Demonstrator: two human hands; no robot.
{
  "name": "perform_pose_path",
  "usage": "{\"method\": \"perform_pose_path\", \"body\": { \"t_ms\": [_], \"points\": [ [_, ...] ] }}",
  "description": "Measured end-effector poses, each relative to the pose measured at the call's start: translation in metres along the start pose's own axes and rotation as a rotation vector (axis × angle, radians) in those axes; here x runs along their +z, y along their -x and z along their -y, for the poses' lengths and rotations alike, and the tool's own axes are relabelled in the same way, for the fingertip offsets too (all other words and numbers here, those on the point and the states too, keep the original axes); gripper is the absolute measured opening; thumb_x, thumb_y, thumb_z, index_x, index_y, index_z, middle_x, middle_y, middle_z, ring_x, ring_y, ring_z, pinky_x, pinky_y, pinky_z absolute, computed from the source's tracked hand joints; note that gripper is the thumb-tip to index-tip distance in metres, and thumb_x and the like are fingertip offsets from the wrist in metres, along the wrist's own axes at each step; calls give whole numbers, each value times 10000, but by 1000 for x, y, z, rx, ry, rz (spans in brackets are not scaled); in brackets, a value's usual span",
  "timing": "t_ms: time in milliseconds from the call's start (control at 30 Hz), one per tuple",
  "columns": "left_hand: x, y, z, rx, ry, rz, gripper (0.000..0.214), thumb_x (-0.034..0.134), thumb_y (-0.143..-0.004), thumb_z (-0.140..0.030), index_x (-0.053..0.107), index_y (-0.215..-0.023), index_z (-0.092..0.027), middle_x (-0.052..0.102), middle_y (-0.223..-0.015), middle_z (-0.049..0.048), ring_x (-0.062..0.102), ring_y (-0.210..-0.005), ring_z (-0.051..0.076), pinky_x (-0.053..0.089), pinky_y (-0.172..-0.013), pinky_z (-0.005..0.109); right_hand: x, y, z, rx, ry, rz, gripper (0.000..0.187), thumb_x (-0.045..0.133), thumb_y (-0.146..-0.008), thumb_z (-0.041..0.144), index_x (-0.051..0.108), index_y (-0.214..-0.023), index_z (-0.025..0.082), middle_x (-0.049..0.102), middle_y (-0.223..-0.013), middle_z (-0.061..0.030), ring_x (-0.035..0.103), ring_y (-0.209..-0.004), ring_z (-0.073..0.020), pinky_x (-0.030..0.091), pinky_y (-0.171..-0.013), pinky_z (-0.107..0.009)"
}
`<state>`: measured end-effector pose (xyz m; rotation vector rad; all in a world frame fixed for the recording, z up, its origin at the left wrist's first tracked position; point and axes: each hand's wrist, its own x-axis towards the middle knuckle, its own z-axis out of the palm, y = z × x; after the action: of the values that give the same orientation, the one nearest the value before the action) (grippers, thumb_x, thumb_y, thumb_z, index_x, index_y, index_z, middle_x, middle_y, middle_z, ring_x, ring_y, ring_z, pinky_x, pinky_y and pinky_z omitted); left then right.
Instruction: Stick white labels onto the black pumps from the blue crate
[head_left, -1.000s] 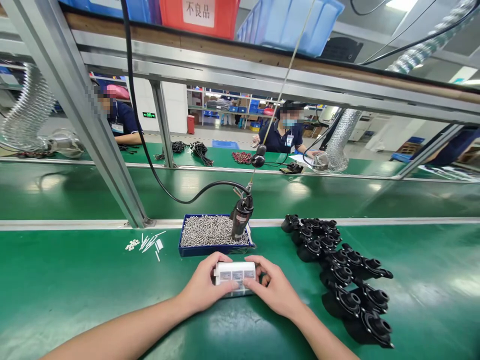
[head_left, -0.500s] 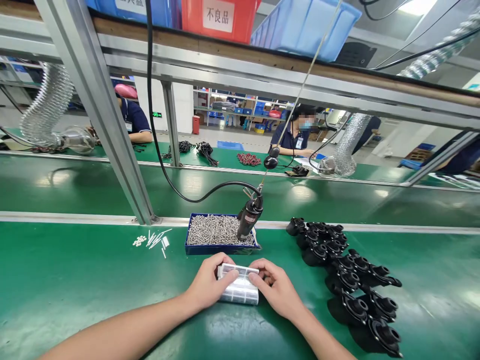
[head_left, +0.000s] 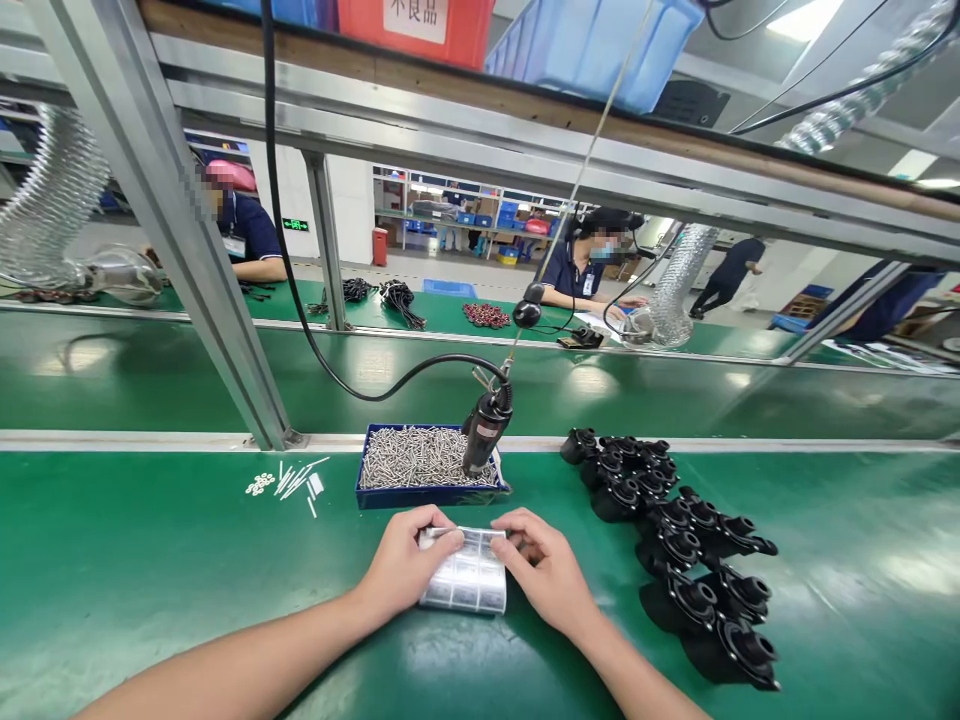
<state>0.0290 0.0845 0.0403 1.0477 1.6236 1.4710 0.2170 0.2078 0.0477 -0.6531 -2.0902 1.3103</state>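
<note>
My left hand (head_left: pixel 409 562) and my right hand (head_left: pixel 541 565) pinch the top edge of a sheet of silver printed labels (head_left: pixel 463 578), which lies partly uncurled on the green belt. Just beyond my hands stands a blue tray (head_left: pixel 431 497) heaped with steel screws. An electric screwdriver (head_left: pixel 486 432) hangs on a black cord, with its tip down among the screws. Several black moulded plastic parts (head_left: pixel 675 550) sit in a cluster to the right of my right hand.
Small white pins and washers (head_left: pixel 289 482) lie left of the tray. An aluminium rail (head_left: pixel 150 440) and a second green belt (head_left: pixel 135 365) run beyond. Two co-workers (head_left: pixel 581 270) sit at the far bench, with bundled cables and overhead bins above.
The labels have gone from a tight curl to a flatter, unrolled sheet under my fingers. The view has shifted slightly, and a person now walks in the far background.
</note>
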Motion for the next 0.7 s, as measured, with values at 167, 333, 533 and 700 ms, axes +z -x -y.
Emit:
{"method": "perform_pose_path", "body": {
  "t_ms": [167,333,533,700],
  "points": [
    [1,3,-4,91,-19,15,312,704,-815,-490,718,-755,-185,699,-752,47,584,-714,210,408,-674,297,-2,0,5,31,-38,7,474,730,-916,658,762,-933,186,697,-965,-90,626,-710,-180,506,-526,-254],
    [1,5,-7,95,-30,7,309,694,-837,-486,721,-767,-186,687,-724,33,573,-690,199,382,-647,284,1,1,14,-7,23,-13,450,678,-967,622,718,-822,198,689,-873,-70,638,-727,-190,494,-556,-256],
    [-2,2,-4,58,-53,-55,360,706,-803,-516,673,-691,-176,629,-663,18,521,-656,183,360,-627,276,5,-1,10,-74,56,-52,385,669,-1000,517,737,-787,204,698,-790,-54,629,-673,-183,477,-552,-265],
    [-3,1,-3,55,-79,-51,407,693,-817,-561,665,-709,-170,613,-674,18,508,-657,182,361,-622,277,1,-4,6,-168,74,-104,194,728,-967,380,798,-904,210,726,-906,-75,673,-712,-191,528,-584,-283]
  ]
}}
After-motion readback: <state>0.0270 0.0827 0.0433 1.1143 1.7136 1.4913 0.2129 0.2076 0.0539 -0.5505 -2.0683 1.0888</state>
